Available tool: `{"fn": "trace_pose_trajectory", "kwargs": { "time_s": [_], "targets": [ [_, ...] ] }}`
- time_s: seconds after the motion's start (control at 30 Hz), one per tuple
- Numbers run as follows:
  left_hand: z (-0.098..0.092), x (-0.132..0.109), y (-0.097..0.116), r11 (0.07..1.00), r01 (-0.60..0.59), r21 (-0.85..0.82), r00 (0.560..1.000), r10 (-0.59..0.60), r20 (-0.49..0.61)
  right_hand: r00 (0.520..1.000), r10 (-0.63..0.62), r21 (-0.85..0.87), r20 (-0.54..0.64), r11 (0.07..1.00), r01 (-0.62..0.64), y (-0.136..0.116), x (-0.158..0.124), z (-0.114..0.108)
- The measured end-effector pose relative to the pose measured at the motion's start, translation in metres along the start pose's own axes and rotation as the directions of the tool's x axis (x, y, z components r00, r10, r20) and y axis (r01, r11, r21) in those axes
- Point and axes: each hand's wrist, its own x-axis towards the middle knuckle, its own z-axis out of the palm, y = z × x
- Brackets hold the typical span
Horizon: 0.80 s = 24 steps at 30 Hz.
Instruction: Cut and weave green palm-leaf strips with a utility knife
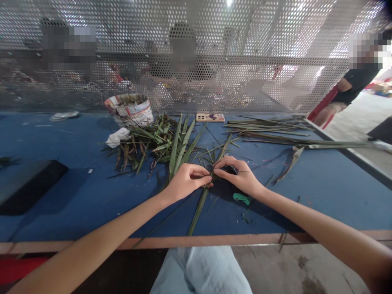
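My left hand (187, 180) and my right hand (236, 173) meet over the middle of a blue table (76, 192). Both pinch the same long green palm leaf strip (199, 206), which runs from the table's front edge up toward the leaf pile. The fingertips of both hands are closed on the strip where they nearly touch. A small green tool (241, 198) lies on the table just under my right wrist.
A pile of cut green leaves (159, 143) lies behind my hands, with long leaves (269, 130) at the right. A paper-wrapped pot (131, 109), a phone (210, 117), white paper (118, 136) and a black object (29, 185) sit around. Behind a perforated screen (245, 49) sit other people.
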Motion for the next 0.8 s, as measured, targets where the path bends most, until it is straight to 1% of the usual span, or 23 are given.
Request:
{"fn": "trace_pose_trajectory", "kwargs": {
  "time_s": [0.4, 0.53, 0.63, 0.8],
  "targets": [
    [-0.0008, -0.0003, 0.0001, 1.0, -0.001, 0.023, 1.0, 0.001, -0.003, 0.999, -0.042, 0.028, -0.002, 0.999, 0.042, 0.0001, 0.0004, -0.0028],
    [-0.0022, 0.0005, 0.0, 1.0, -0.005, 0.015, 1.0, 0.005, 0.0, 1.0, -0.008, 0.045, 0.005, 0.999, 0.008, 0.0013, 0.0008, -0.0024],
    [-0.0022, 0.001, 0.0003, 1.0, 0.006, 0.003, 1.0, -0.006, 0.0, 1.0, 0.01, 0.028, 0.001, 1.0, -0.01, 0.0, 0.0006, -0.0012],
    [0.0, 0.0001, 0.0, 1.0, 0.013, -0.008, 1.0, -0.013, 0.022, 0.999, -0.04, -0.014, 0.01, 0.999, 0.04, -0.0012, -0.0002, -0.0006]
  ]
}}
